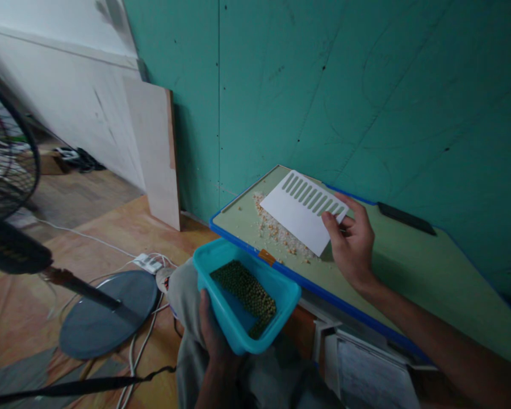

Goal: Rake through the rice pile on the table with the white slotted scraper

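My left hand (216, 335) grips the near side of a turquoise plastic tub (221, 312), held tilted over my lap beside the table edge. Small green and paler round beans (242, 287) lie in the tub. Between the thumb and fingers of my right hand (352, 241) is a white slotted card (296, 216), held by its right end. Its row of long slots runs along the far edge. Under and beside the card, white grains and orange bits (276, 230) are spread on the pale green tabletop (409, 258), partly hidden by it.
A black strip (406, 218) lies at the table's back edge by the green wall (366, 102). To the left stands a fan with a round base (111, 315), near cables and a power strip (148, 263). A pale board (155, 153) leans on the wall.
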Motion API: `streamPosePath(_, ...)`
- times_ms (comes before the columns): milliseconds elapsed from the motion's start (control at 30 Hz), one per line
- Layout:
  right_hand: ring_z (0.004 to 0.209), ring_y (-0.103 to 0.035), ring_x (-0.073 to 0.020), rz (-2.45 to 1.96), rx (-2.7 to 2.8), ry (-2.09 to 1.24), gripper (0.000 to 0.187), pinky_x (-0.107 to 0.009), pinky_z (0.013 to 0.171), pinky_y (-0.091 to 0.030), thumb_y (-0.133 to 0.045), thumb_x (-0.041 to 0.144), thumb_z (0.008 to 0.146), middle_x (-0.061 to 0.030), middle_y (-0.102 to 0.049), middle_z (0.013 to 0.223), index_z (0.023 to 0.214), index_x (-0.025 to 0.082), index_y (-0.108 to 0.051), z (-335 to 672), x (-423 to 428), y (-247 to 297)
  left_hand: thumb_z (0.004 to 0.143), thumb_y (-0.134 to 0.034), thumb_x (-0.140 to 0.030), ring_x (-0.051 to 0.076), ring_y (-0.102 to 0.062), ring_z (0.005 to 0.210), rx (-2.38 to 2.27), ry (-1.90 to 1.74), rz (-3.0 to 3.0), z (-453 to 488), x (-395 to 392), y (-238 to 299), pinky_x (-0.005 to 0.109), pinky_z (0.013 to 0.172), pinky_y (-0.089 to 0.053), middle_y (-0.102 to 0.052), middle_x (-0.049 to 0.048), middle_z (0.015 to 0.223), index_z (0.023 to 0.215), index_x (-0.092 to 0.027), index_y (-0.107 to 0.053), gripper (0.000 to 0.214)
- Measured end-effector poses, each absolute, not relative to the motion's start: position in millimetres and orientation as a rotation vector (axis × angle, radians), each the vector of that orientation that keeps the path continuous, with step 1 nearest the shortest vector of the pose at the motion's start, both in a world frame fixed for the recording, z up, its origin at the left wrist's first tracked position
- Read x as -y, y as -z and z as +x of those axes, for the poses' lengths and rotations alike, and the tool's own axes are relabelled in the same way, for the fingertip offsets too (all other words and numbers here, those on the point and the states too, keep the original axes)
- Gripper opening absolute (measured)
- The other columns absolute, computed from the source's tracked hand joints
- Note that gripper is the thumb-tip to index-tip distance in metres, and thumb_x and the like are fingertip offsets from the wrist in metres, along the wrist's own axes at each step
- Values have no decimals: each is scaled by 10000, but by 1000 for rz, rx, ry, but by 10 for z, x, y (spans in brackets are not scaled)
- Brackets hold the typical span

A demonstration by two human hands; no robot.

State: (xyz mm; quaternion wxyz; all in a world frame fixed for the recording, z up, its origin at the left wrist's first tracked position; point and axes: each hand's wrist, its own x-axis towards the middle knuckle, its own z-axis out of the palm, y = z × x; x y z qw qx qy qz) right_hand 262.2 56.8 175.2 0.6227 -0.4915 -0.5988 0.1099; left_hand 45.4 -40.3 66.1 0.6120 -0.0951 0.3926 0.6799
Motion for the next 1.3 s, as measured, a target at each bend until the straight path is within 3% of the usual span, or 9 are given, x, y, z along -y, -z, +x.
streamPosePath(333,686,-740,-186,-1117,1462,-256,525,-275,545,-578,-752,395,909,-60,-819,993,1398,265,-612,2610,-502,-1720,924,-678,-545,267,-748,1109,-894,-1580,-207,458,393,-612,372,968,-608,-823,11,897,1014,-303,-781,278)
streamPosePath(700,612,-709,-178,-1139,1526,-271,516,-280,518,-569,-744,404,908,-27,-806,876,1389,266,-618,2578,-456,-1737,927,-682,-527,288,-724,1167,-943,-1599,-237,484,381,-651,424,1004,-593,-814,20,899,1131,-292,-755,319)
streamPosePath(900,585,-684,-164,-1147,1554,-255,487,-285,526,-572,-748,387,909,-18,-806,870,1370,277,-635,2557,-420,-1743,913,-715,-518,250,-712,1187,-1047,-1654,-164,480,377,-616,349,1037,-557,-802,7,865,1117,-284,-766,315)
streamPosePath(1300,569,-685,-158,-1138,1562,-293,466,-276,513,-564,-753,362,907,-2,-802,834,1353,279,-644,2513,-376,-1779,903,-695,-584,290,-676,1255,-927,-1583,-193,492,376,-644,396,1077,-536,-820,46,981,1155,-276,-778,407)
